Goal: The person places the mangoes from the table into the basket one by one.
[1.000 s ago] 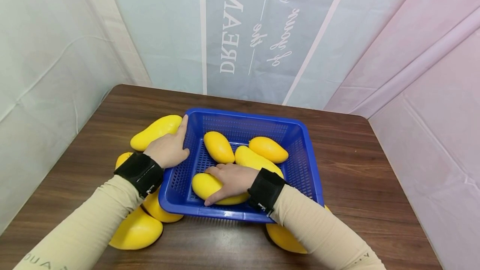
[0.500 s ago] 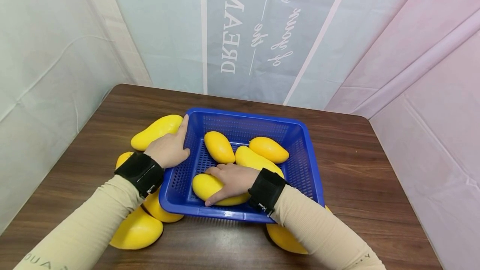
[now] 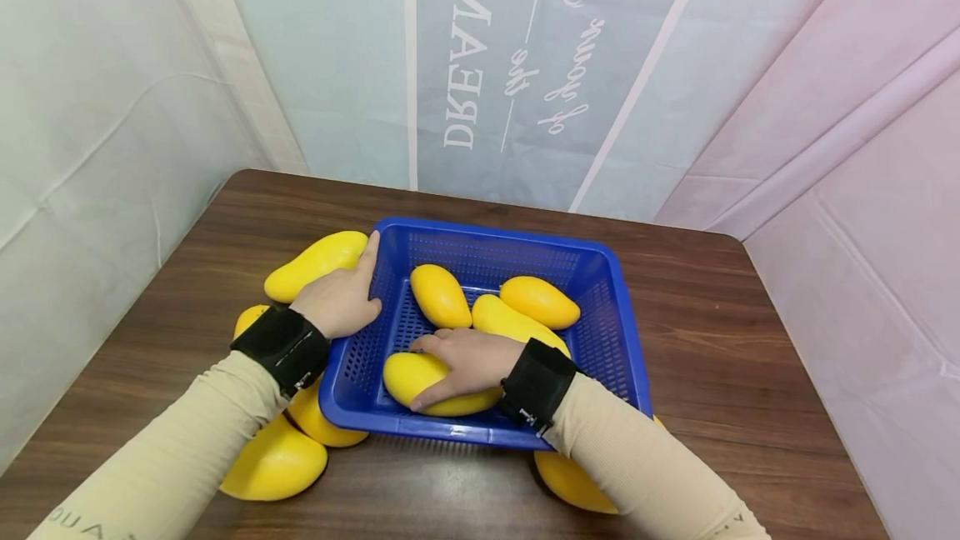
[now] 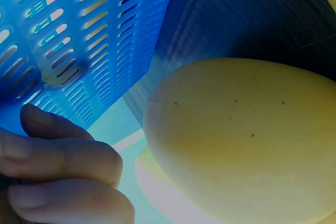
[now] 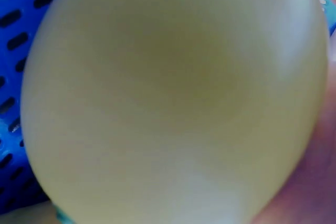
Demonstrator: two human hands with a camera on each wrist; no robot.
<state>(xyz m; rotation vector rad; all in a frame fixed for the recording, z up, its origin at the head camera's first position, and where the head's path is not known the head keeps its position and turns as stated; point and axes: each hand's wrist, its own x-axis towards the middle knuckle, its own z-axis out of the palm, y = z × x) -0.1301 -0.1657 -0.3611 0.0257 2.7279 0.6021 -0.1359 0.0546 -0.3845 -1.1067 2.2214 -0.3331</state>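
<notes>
A blue plastic basket (image 3: 517,232) with slotted walls stands on the table. Its left rim is gripped by my left hand (image 3: 336,300), index finger stretched along the edge and thumb on the inner side. Curled fingers (image 4: 68,156) show against the outer wall in the left wrist view. Inside the basket, my right hand (image 3: 474,363) holds a yellow mango (image 3: 408,375) near the front wall, thumb and fingers spread round it. The mango (image 5: 168,98) fills most of the right wrist view. Three more mangoes lie behind that hand: one (image 3: 441,297), another (image 3: 540,302) and a paler one (image 3: 510,322).
Left of the basket, a long mango (image 3: 311,267) lies at the back, and several others, such as the front one (image 3: 276,463), are partly under the left arm. Another mango (image 3: 570,482) lies by the right forearm. The brown table (image 3: 720,357) meets a curtain at the back.
The mango in my right hand has shifted very slightly toward the basket's front wall. My left hand keeps its hold on the rim.
</notes>
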